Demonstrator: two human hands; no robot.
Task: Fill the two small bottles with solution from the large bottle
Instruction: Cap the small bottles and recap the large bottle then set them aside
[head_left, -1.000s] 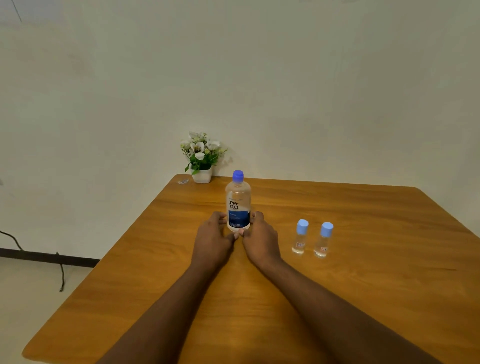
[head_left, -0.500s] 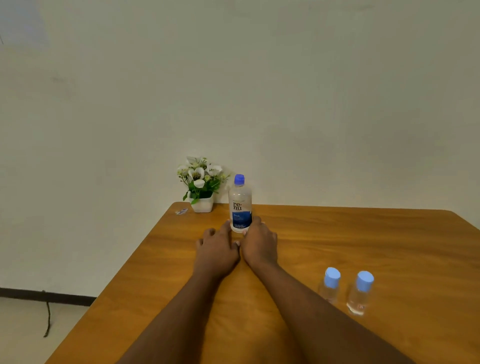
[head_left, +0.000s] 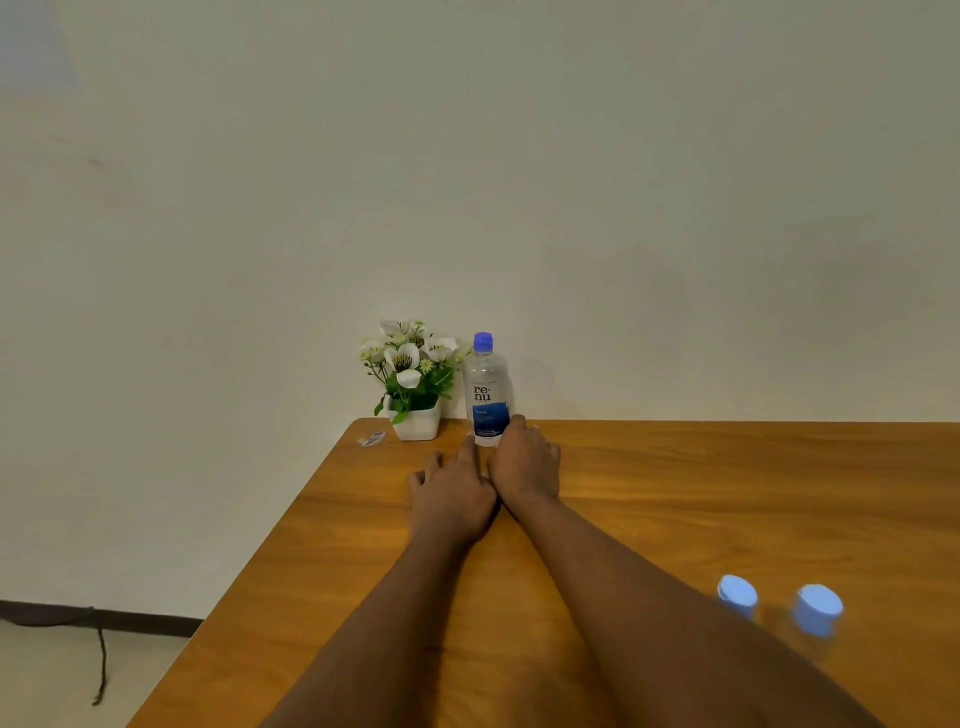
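Blue-capped big bottle (head_left: 487, 389) stands far, by plant (head_left: 413, 379), w/ caps on. Left hand (head_left: 451, 493) is spread flat; right hand (head_left: 524, 462) touches its base, grip unclear. Small bottles (head_left: 736, 597) are near right. Next: grasp, uncap.

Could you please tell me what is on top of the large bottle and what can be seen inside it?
A blue cap closes the large bottle. The clear upper body shows no visible liquid line; the label hides the lower part, and the hands cover its base.
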